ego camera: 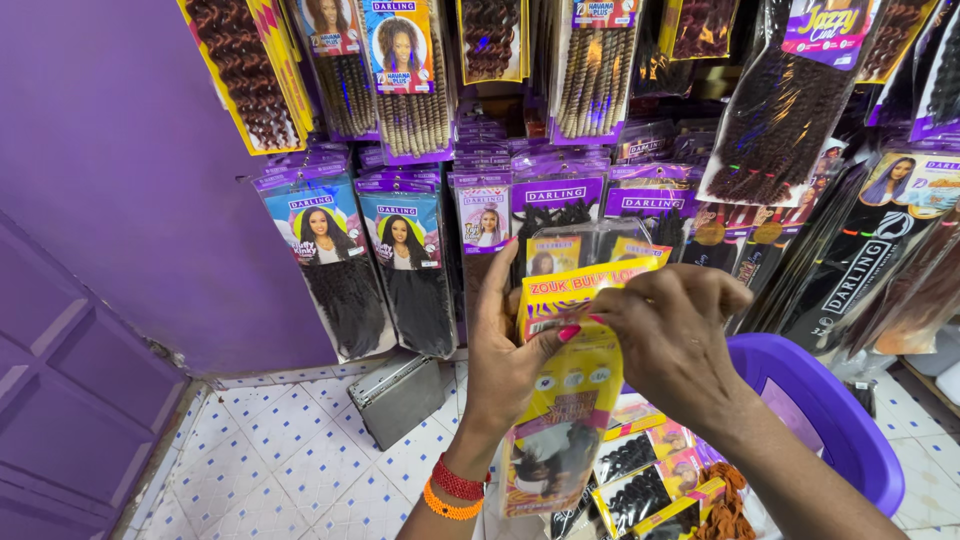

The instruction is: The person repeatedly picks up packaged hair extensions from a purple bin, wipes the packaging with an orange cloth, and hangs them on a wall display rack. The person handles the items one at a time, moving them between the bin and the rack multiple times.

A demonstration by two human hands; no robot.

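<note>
My left hand (503, 355) grips a yellow pack of dark braiding hair (562, 410) from behind, thumb on its front. My right hand (672, 335) pinches the pack's top edge, fingers curled over it. The pack hangs upright in front of a wall display. Red and orange bangles circle my left wrist (452, 488). Below the hands lie several more yellow packs of hair (650, 470), stacked and partly hidden.
Many hair packs with purple headers (410, 245) hang on the wall ahead. A purple plastic basin (830, 410) sits at the right. A grey metal box (398, 395) rests on the blue-and-white tiled floor (280, 460). A purple wall and door (70, 390) stand left.
</note>
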